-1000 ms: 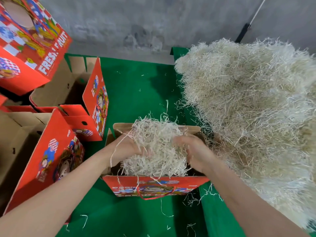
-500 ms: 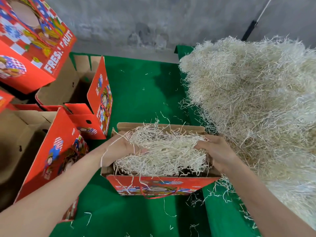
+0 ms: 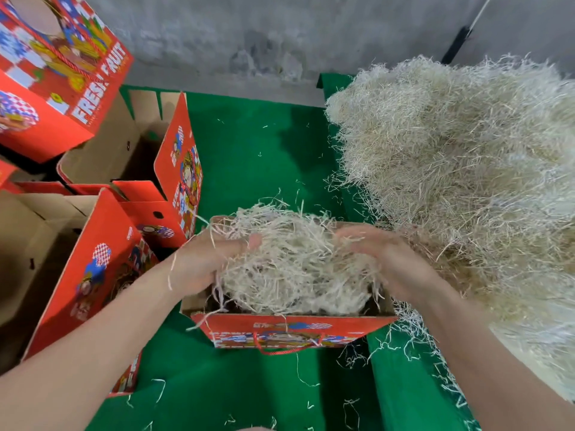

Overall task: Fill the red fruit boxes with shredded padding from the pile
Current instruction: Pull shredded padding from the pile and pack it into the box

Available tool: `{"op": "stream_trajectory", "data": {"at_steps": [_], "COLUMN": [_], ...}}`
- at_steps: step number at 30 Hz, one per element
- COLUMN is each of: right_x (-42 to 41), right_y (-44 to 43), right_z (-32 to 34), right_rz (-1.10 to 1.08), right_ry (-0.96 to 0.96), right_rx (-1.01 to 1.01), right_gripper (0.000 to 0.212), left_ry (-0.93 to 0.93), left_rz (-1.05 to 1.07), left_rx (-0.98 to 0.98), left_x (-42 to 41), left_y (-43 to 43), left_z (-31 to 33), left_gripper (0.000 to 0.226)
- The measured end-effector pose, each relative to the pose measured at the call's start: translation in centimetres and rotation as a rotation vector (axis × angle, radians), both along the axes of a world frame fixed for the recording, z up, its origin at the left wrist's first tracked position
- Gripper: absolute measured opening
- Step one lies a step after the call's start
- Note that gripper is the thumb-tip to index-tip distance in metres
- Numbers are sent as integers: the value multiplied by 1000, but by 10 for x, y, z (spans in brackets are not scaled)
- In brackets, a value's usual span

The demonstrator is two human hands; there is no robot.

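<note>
Bunched higher than before, pale shredded padding (image 3: 295,269) is cupped lengthwise across the red cardboard box (image 3: 289,332) between the left hand (image 3: 202,262), fingers curled in, and right hand (image 3: 389,259), fingers straight.

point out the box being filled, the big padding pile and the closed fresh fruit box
box being filled (image 3: 289,329): head view, on its red front wall.
padding pile (image 3: 466,181): head view, on the middle of the heap at the right.
closed fresh fruit box (image 3: 53,135): head view, on its red face beside the lettering.
</note>
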State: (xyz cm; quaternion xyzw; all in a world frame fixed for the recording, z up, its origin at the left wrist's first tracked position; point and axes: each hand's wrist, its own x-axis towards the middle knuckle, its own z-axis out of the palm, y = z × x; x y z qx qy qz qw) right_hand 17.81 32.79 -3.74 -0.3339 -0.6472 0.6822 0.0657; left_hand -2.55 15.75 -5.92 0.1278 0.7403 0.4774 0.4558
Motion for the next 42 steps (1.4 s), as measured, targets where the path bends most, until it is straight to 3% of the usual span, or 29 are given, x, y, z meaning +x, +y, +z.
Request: {"op": "stream_trajectory", "data": {"at_steps": [1,2,4,5,6,11,13,15,18,20,22,24,28,33,37,40,42], "right_x": [-7,-13,-25,-32,-38,-43,-29,-13,3,5,-1,-14,-48,-79,-100,-110,-107], "right_y": [-6,-9,-17,-22,-28,-33,-17,0,9,10,10,12,11,14,18,18,19], "right_z": [0,-3,-10,-13,-18,-30,-27,-21,-13,-7,0,-1,-22,-71,-111,-129,-138], "right_rz": [48,82,111,131,150,171,97,50,89,169,301,443,824,1136,1335,1399,1510], "right_ry": [-10,-15,-13,-10,-15,-46,-105,-193,-338,-394,-415,-516,-728,-929,-1071,-1113,-1095], "right_rx": [-14,-36,-74,-67,-40,103,138,170,218,258,277,337,599,834,870,832,855], "right_gripper": [27,50,87,96,100,59,50,55,64,51,40,47,21,14,28,29,22], "left_ry": [-146,-269,-457,-508,-500,-181,-120,-21,126,211,109,26,271,241,152,-153,-149], "left_rz": [5,-13,-37,-46,-88,-29,10,-87,-246,-424,-584,-617,-669,-807,-694,-381,-252], "left_rx": [31,85,187,238,293,191,130,58,-125,-199,-222,-276,-397,-571,-656,-568,-570], "left_x": [3,5,12,12,10,7,-12,-28,-30,-20,-12,-8,0,16,15,8,3], "left_y": [2,5,8,7,8,15,9,-2,-12,-11,-3,8,37,67,80,82,81], "left_z": [3,3,13,13,9,7,7,7,-2,-7,-6,-5,-24,-65,-101,-114,-118], "left_gripper": [70,69,31,22,28,86,72,47,48,44,55,54,49,43,42,30,28]}}
